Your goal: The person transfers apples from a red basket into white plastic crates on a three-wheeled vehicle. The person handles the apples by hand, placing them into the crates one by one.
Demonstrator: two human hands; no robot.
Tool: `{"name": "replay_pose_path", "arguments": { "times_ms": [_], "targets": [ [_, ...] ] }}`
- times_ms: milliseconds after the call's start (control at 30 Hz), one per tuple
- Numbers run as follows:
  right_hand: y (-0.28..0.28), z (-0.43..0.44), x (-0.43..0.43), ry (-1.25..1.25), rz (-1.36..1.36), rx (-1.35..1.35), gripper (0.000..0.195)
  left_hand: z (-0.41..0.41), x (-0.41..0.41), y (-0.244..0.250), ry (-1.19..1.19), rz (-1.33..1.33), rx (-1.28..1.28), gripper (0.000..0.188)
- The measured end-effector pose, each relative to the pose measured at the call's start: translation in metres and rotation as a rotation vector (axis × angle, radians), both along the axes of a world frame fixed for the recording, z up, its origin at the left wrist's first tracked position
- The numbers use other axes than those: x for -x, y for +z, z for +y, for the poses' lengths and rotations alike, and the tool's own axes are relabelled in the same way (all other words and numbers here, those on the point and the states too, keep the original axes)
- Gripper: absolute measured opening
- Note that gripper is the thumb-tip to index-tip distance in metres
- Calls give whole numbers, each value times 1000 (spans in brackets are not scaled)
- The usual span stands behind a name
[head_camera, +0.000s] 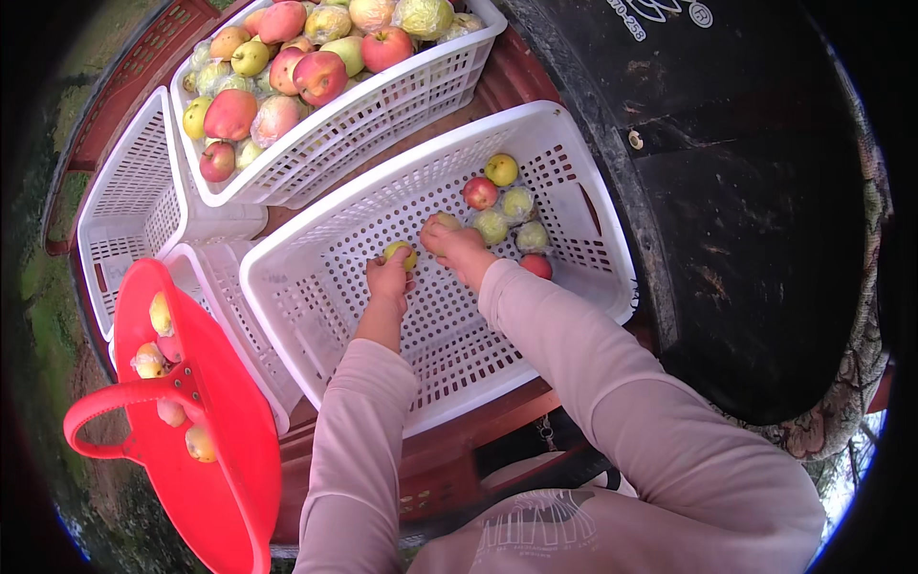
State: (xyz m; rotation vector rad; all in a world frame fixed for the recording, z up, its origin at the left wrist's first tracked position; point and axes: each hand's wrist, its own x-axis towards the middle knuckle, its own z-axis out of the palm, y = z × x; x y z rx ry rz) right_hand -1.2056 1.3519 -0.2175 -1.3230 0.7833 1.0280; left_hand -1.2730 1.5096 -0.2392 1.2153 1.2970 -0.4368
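Both hands reach down into a white perforated plastic crate (287,316). My left hand (389,276) grips a yellow-green apple (400,255) above the crate's floor. Just to its right, my right hand (453,244) is closed around a pale apple (446,222), mostly covered by the fingers. Toward the crate's right end lie several apples: a yellow one (501,169), a red one (480,193), film-wrapped green ones (490,227) and another red one (536,266) beside my right sleeve.
A second white crate (337,125) heaped with apples stands behind. Two more white crates (136,194) are at the left. A red plastic basket (237,430) holding several apples leans there, its handle outward. On the right is a black seat-like surface (731,215). Red metal edging (516,64) surrounds the crates.
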Motion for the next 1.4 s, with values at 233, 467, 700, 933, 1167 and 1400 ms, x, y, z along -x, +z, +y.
{"name": "replay_pose_path", "arguments": {
  "times_ms": [233, 467, 700, 933, 1167, 1400],
  "targets": [
    [-1, 18, -34, -351, 69, 106, 71, -5, -44, -11, -35, -107, 42, 75],
    [26, -3, 13, -242, -22, 105, 57, -30, -10, 60, -54, -124, 37, 86],
    [39, -34, 52, 183, -72, -122, 26, -64, 36, 262, -591, -580, 9, 51],
    [200, 53, 23, 490, -452, -84, 26, 52, 137, 479, -1166, -965, -242, 49],
    [404, 184, 105, 1042, -1121, -461, 27, 276, 192, 499, -1119, -161, -692, 40],
    [352, 323, 162, 1929, -1264, 78, 60, 328, 185, 402, -1450, 496, -687, 72]
  ]
}}
